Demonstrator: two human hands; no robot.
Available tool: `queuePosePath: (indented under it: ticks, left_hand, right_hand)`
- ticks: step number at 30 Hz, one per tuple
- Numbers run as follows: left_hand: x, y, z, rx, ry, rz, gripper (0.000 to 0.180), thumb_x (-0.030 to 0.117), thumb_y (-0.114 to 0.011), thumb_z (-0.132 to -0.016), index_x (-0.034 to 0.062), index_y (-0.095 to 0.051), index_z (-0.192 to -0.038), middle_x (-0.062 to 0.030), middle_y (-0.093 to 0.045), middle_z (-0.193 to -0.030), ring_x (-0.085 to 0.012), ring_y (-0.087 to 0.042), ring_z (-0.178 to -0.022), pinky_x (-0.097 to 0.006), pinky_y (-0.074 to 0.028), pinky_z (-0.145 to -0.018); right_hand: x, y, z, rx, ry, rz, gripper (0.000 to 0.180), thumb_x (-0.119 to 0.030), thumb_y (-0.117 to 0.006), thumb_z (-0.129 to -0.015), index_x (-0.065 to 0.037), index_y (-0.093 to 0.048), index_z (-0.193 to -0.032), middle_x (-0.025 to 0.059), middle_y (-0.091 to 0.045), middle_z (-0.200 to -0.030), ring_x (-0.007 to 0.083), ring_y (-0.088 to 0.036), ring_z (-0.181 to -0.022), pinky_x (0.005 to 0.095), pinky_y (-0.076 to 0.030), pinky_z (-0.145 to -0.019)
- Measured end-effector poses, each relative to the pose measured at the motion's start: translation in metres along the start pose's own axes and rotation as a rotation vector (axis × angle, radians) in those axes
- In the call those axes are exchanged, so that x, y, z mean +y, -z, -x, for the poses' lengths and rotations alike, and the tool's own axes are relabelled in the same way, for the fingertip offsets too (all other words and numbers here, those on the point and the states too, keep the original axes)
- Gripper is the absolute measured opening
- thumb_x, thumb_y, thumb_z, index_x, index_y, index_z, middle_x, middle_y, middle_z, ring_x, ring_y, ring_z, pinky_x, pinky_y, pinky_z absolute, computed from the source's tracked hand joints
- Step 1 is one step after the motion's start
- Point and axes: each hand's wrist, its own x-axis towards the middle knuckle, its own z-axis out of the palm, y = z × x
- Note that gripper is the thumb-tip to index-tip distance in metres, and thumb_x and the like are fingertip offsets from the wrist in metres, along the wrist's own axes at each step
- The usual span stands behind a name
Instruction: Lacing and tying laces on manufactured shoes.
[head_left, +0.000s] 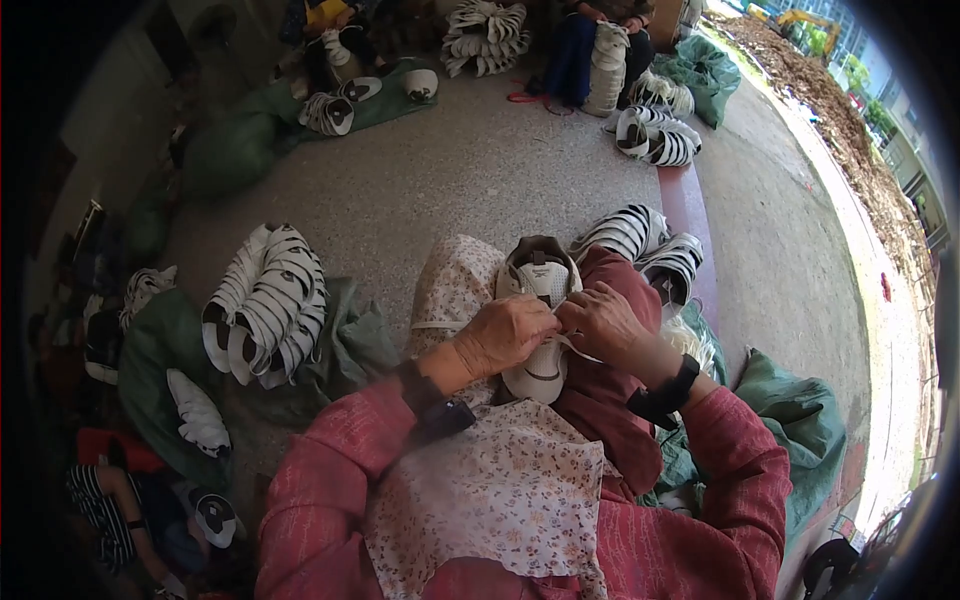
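A white shoe upper point(540, 285) with a dark collar lies on my lap, on a floral cloth point(500, 480). My left hand point(505, 332) rests over its middle, fingers pinched on a white lace point(575, 345). My right hand point(603, 322) meets it from the right, also pinching the lace over the shoe's front. Both wrists wear dark bands. My sleeves are red.
A pile of black-and-white striped shoe uppers point(268, 305) lies on green sacking point(165, 340) at my left. More striped uppers point(650, 250) sit beyond my right knee. Other people point(590, 50) sit with further piles point(485, 35) across the grey floor. A green sack point(800, 420) lies at right.
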Motion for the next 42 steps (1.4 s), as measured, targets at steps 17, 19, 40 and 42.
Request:
queuePosePath:
  ticks: [17,19,40,42]
  left_hand:
    - [-0.018,-0.012,-0.014,-0.105,0.148,0.15,0.019,0.017,-0.073,-0.083,0.0049,-0.071,-0.098,-0.0107,-0.066,-0.088,-0.0274,-0.066,-0.08,-0.036,-0.052,-0.073]
    - [-0.019,-0.005,-0.012,-0.089,0.131,0.071,0.018,0.015,-0.073,-0.083,0.0045,-0.071,-0.097,-0.0106,-0.066,-0.087,-0.0256,-0.066,-0.078,-0.034,-0.051,-0.071]
    - [0.008,0.022,0.047,0.013,0.862,0.628,0.016,0.01,-0.061,-0.097,-0.0014,-0.068,-0.105,-0.0098,-0.071,-0.088,-0.0147,-0.067,-0.077,-0.03,-0.055,-0.069]
    - [0.009,0.019,0.049,-0.061,0.746,0.37,0.015,0.01,-0.063,-0.095,-0.0004,-0.069,-0.103,-0.0114,-0.072,-0.086,-0.0178,-0.069,-0.075,-0.033,-0.054,-0.067]
  right_hand:
    - [-0.006,0.001,0.009,0.106,0.008,-0.029,0.02,-0.017,-0.073,-0.074,-0.009,-0.057,-0.083,0.0072,-0.06,-0.078,0.0259,-0.063,-0.079,0.0381,-0.047,-0.079]
    - [-0.009,0.006,0.006,0.11,0.006,-0.063,0.02,-0.017,-0.073,-0.074,-0.01,-0.057,-0.083,0.0074,-0.06,-0.078,0.0267,-0.063,-0.078,0.0382,-0.047,-0.081]
    - [-0.041,0.003,-0.003,0.003,-0.4,-0.841,0.012,-0.015,-0.063,-0.096,-0.004,-0.059,-0.098,0.0095,-0.063,-0.085,0.0201,-0.063,-0.069,0.0328,-0.051,-0.06]
    - [-0.038,0.014,0.002,0.061,-0.738,-1.286,0.015,-0.02,-0.059,-0.102,-0.005,-0.06,-0.097,0.0039,-0.066,-0.079,0.0074,-0.058,-0.065,0.0235,-0.047,-0.055]
